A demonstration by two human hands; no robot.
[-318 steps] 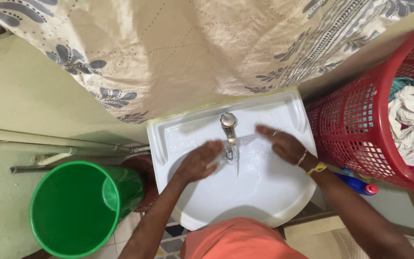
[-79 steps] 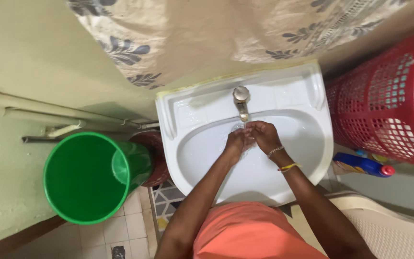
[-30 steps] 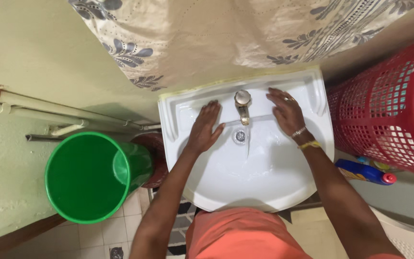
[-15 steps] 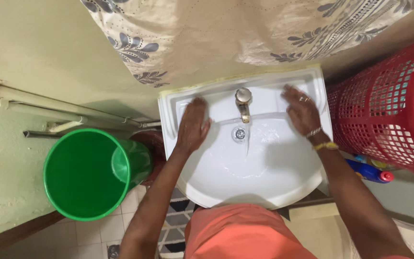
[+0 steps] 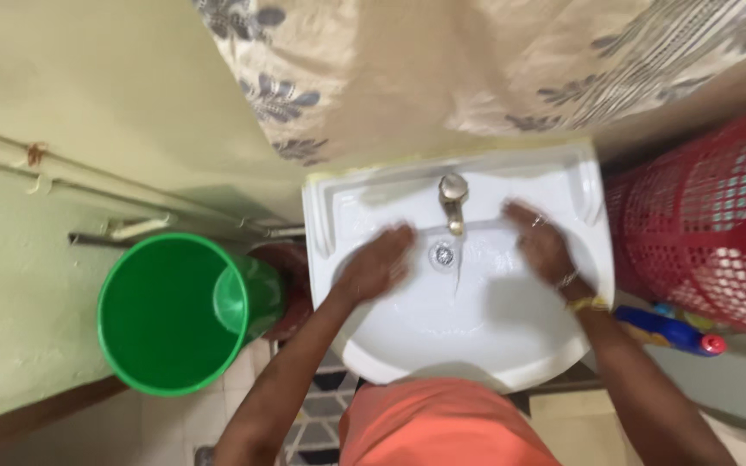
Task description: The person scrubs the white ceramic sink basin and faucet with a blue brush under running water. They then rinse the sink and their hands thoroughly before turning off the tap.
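— Where are your hands?

— Your left hand (image 5: 379, 263) lies flat, palm down, on the left inner slope of the white sink (image 5: 468, 345); your right hand (image 5: 539, 243) lies spread on the right slope. They're apart, gripping nothing.

— And between them?

— The metal tap (image 5: 452, 200) at the sink's back edge, and the drain (image 5: 443, 254). A green bucket (image 5: 179, 315) stands off the sink's left edge.

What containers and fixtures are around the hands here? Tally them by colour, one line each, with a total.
White: 1, the sink under the left hand and right hand
Green: 1, the bucket
Red: 1, the laundry basket
Blue: 1, the bottle with a red cap
Metal: 1, the tap
Total: 5
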